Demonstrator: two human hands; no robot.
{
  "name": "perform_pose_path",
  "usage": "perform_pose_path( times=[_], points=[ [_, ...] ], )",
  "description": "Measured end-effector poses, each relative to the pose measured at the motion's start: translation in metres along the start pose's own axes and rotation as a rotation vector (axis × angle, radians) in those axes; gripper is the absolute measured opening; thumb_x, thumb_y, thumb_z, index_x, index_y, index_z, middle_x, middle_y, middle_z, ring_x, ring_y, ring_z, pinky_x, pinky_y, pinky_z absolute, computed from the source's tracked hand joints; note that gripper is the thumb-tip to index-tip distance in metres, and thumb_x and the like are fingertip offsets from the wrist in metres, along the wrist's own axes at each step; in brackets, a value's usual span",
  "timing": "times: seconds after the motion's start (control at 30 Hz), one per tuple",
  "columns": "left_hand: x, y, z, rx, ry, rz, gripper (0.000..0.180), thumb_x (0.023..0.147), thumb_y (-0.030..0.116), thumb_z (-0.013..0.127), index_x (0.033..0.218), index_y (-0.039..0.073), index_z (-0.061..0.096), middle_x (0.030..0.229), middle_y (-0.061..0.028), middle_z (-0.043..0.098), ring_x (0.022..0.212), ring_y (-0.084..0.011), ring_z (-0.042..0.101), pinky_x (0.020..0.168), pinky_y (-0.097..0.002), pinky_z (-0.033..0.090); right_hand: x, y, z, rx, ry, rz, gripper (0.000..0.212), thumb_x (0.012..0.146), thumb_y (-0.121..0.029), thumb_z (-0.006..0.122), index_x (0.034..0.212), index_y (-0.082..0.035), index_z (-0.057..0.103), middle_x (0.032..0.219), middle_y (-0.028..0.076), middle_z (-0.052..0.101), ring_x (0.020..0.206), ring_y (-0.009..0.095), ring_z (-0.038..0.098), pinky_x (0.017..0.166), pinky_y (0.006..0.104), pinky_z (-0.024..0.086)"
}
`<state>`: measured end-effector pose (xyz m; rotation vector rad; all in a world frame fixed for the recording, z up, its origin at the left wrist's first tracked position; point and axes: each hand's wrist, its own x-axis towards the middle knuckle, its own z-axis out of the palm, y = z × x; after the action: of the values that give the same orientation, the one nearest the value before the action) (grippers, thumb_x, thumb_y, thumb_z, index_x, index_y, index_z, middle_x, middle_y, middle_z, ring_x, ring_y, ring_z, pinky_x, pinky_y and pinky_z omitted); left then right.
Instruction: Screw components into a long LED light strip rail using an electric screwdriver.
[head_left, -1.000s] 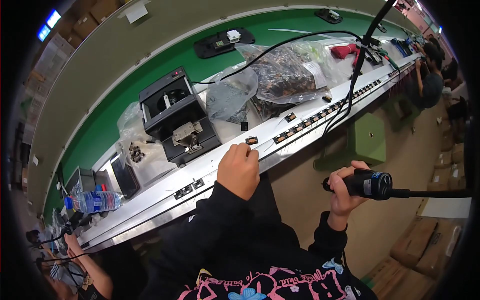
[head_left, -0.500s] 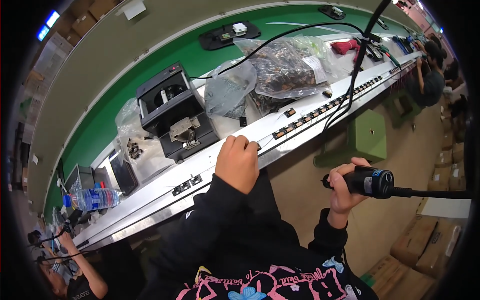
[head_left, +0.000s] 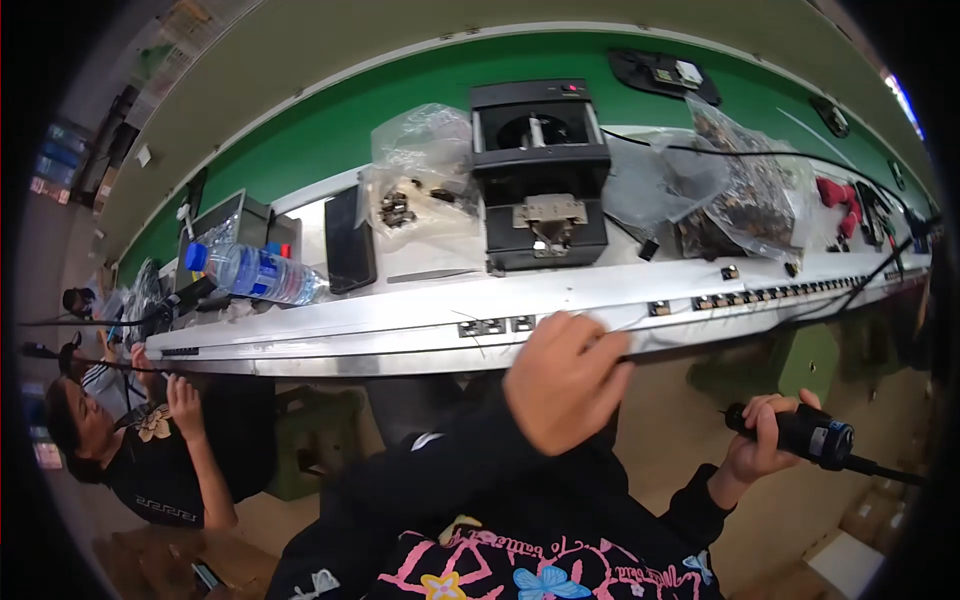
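My left hand is over the front edge of the long white rail, its fingers curled down. What they hold, if anything, is hidden. Just left of it, several small black parts sit in the rail's channel with thin wires sticking out. To its right one lone black part with a copper-coloured face lies apart from a long row of similar parts. My right hand is wrapped round a black corded electric screwdriver, held off the bench with its tip pointing left.
Behind the rail stands a black box-shaped machine with a red light. Plastic bags of parts, a phone and a water bottle are around it. A co-worker sits at left; a green stool is at right.
The view has turned left. My left hand has come away from the lone part and moved left along the rail toward the parts there. My right hand still holds the screwdriver.
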<state>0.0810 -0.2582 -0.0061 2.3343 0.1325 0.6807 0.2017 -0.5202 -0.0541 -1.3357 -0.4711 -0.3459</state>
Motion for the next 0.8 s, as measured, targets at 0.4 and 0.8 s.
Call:
perform_pose_path(
  times=[0.4, 0.8],
  points=[
    [0.009, -0.217, -0.131, 0.719, -0.005, -0.250, 0.012, 0.084, 0.007, 0.063, 0.092, 0.005, 0.072, 0.104, -0.0157, 0.068, 0.097, -0.0371, 0.069, 0.084, -0.0476, 0.058, 0.007, 0.034, 0.055, 0.063, -0.093, 0.102, 0.058, 0.082, 0.004, 0.063, 0.137, 0.006, 0.045, 0.073, 0.007, 0.055, 0.060, 0.015, 0.050, 0.060, 0.0299, 0.045],
    [0.048, -0.213, -0.098, 0.720, -0.150, -0.412, 0.019, 0.092, 0.010, 0.057, 0.102, 0.005, 0.072, 0.113, -0.0169, 0.066, 0.108, -0.0370, 0.067, 0.086, -0.0476, 0.059, 0.016, 0.027, 0.019, -0.047, -0.133, 0.042, 0.053, 0.087, 0.007, 0.061, 0.137, 0.009, 0.044, 0.076, 0.004, 0.054, 0.062, 0.013, 0.049, 0.061, 0.0277, 0.044]
  ],
)
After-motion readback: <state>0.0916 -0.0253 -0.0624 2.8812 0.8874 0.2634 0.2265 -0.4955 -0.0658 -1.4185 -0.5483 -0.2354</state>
